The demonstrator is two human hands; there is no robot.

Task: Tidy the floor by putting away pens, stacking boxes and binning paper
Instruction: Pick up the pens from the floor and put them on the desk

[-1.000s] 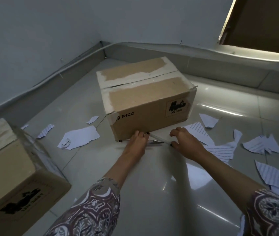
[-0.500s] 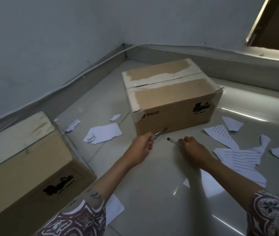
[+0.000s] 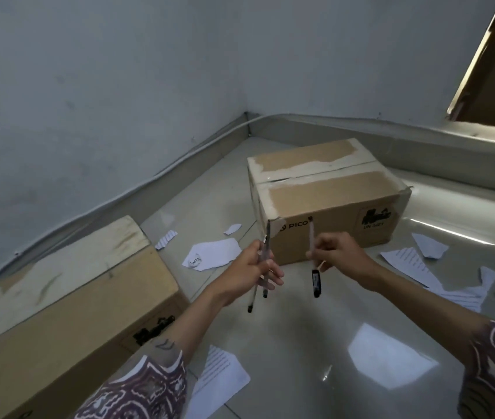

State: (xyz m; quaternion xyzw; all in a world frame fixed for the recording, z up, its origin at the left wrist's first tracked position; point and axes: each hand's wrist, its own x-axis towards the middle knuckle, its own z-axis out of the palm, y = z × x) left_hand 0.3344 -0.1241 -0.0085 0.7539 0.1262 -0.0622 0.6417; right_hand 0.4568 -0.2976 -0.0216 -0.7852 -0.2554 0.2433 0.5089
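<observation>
2 pens [image 3: 263,267] sit pinched in the left hand [image 3: 253,272], 1 more pen [image 3: 312,252] held by the right hand [image 3: 338,252], all up off the floor near the PICO box [image 3: 328,204]. Light, stiff, kinda slick I'd guess, so grab mid-barrel.

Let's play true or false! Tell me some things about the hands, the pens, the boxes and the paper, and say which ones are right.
1. The left hand holds pens. True.
2. The right hand is empty. False: it holds a pen too.
3. The PICO box is stacked on the other box. False: both stand apart on the floor.
4. Torn paper lies on the floor. True.
5. The PICO box's top is open. False: its flaps are closed.
</observation>
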